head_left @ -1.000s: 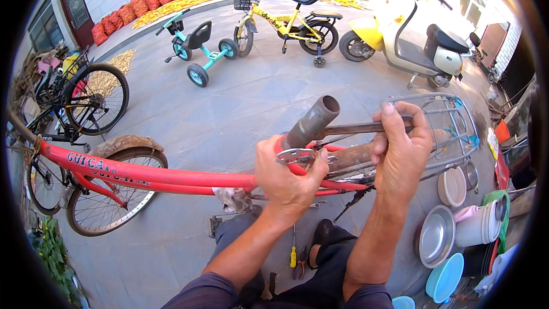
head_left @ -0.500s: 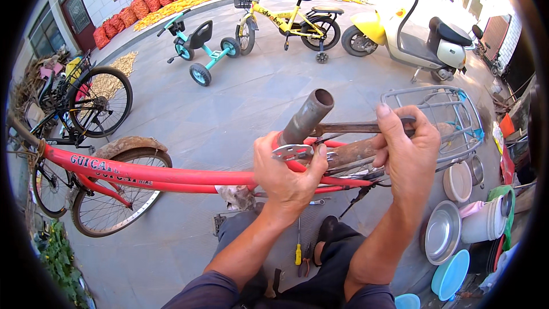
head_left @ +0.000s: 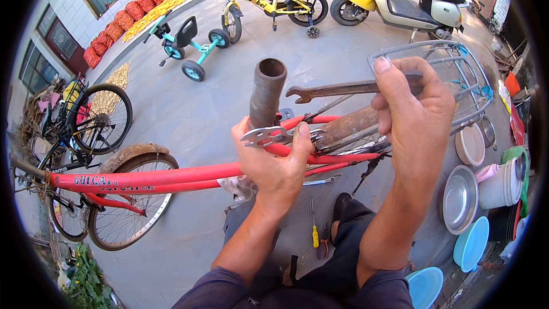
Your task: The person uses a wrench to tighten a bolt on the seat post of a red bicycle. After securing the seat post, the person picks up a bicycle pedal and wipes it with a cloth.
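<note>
A red bicycle frame (head_left: pixel 171 178) stretches across in front of me, with a bare metal seat tube (head_left: pixel 266 97) rising open-topped from it. Wrapped about the base of that tube, my left hand (head_left: pixel 273 167) grips a flat multi-hole spanner (head_left: pixel 266 136), its thumb pressed near the plate's end. My right hand (head_left: pixel 422 106) pinches a rusty open-end wrench (head_left: pixel 337 89) between thumb and fingers. The wrench's open jaw points left, apart from the tube. Beyond it lie the rusty rear mudguard (head_left: pixel 346 127) and the grey rear rack (head_left: pixel 472 74).
On the ground below are a yellow-handled screwdriver (head_left: pixel 315 234), pliers (head_left: pixel 323 247) and another wrench (head_left: pixel 320 181). Basins (head_left: pixel 472 243) and a white bucket (head_left: pixel 499 187) stand at right. A tricycle (head_left: pixel 200 51), yellow bicycle (head_left: pixel 269 6) and scooter (head_left: pixel 400 8) stand beyond.
The wrench's jaw has come away from beside the seat tube and now shows free. My right hand has risen slightly with it. The whole view has shifted and tilted.
</note>
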`<state>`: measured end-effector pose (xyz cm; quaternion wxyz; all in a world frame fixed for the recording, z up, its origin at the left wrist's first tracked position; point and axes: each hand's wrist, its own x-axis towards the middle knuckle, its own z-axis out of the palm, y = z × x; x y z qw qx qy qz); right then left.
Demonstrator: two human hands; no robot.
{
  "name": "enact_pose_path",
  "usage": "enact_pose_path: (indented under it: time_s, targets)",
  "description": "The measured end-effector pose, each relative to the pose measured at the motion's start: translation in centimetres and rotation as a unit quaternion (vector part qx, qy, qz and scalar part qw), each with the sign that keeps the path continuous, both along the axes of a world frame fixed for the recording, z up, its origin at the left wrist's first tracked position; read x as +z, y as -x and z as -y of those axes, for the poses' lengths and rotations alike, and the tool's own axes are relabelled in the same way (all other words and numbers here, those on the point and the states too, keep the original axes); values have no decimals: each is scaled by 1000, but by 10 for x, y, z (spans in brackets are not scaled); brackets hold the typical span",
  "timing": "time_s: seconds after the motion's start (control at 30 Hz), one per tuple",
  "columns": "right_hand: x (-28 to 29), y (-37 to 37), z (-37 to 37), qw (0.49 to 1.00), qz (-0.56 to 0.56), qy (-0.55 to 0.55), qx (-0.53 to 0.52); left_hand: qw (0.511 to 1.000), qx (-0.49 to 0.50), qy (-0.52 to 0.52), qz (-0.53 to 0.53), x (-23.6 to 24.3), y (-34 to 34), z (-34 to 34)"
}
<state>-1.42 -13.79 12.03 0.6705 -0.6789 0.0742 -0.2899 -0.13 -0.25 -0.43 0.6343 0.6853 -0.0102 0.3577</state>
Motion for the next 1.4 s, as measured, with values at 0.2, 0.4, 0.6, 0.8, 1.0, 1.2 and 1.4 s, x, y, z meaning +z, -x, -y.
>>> enact_pose_path:
  time_s: [0.2,0.4,0.6,0.8,1.0,1.2,1.4]
  targets:
    - [-13,-10,10,999,35,15,30,997,39,-42,45,-3,-3,0]
    - [-11,-7,10,996,41,11,72,988,88,-110,60,-4,-5,-6]
    - [-11,-9,6,995,38,29,92,992,82,-77,51,-2,-5,-2]
    - [-12,-10,6,992,31,58,107,991,84,-84,58,-3,-6,-3]
    - [-9,-10,12,987,-6,57,151,993,83,-72,50,0,-4,-1]
    - [-16,-18,12,986,22,127,105,992,77,-74,62,-1,-6,-2]
    - [-21,-26,9,987,-1,144,72,991,76,-94,54,-1,-5,-5]
